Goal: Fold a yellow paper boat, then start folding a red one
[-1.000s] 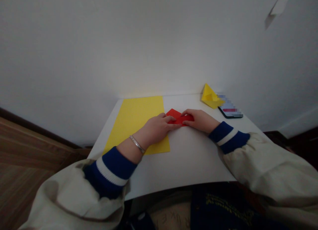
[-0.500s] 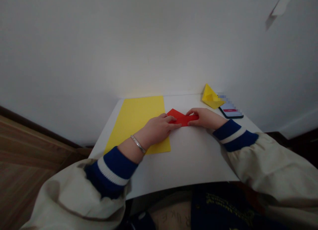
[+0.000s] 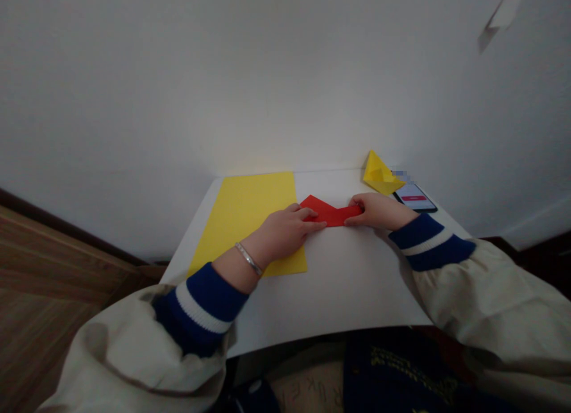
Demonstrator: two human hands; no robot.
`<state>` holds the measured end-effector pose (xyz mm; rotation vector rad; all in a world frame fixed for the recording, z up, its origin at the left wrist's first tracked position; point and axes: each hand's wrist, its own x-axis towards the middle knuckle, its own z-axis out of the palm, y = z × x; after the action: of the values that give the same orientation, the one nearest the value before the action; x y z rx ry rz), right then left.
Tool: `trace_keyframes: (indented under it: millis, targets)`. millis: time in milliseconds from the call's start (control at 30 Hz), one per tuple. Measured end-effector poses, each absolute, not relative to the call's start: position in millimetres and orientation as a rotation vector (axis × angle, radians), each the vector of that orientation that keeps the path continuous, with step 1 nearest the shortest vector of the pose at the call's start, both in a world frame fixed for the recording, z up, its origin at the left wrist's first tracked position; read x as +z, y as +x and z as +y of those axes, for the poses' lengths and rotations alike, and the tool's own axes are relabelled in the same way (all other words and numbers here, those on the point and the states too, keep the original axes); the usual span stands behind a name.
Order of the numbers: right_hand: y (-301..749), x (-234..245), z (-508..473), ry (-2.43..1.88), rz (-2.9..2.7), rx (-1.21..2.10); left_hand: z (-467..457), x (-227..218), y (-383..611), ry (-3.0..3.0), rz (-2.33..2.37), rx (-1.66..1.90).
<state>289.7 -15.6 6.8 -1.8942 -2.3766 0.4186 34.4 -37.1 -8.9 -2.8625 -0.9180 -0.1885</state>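
Observation:
A folded piece of red paper (image 3: 329, 213) lies on the white table (image 3: 352, 282), with a raised point on its left part and a narrow strip to the right. My left hand (image 3: 288, 230) presses on its left end, fingers closed over the paper. At the other end, my right hand (image 3: 372, 210) pinches the narrow strip between thumb and fingers. Part of the red paper is hidden under both hands. Beneath my left hand and wrist is a flat yellow sheet (image 3: 243, 213).
A folded yellow paper boat (image 3: 381, 175) stands at the back right, partly over a phone (image 3: 414, 196) with a lit screen. The white wall (image 3: 267, 80) rises directly behind the table. Wooden furniture (image 3: 57, 306) is at the left.
My right hand has slid a little to the right along the red strip, so more of the strip shows. My left hand has stayed in place.

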Motion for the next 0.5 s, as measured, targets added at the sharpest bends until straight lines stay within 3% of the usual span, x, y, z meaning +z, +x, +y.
trace_keyframes:
  millis: [500]
  targets:
    - [301, 9, -13, -2.072, -2.296, 0.647, -37, -11, 32, -2.896, -0.954, -0.178]
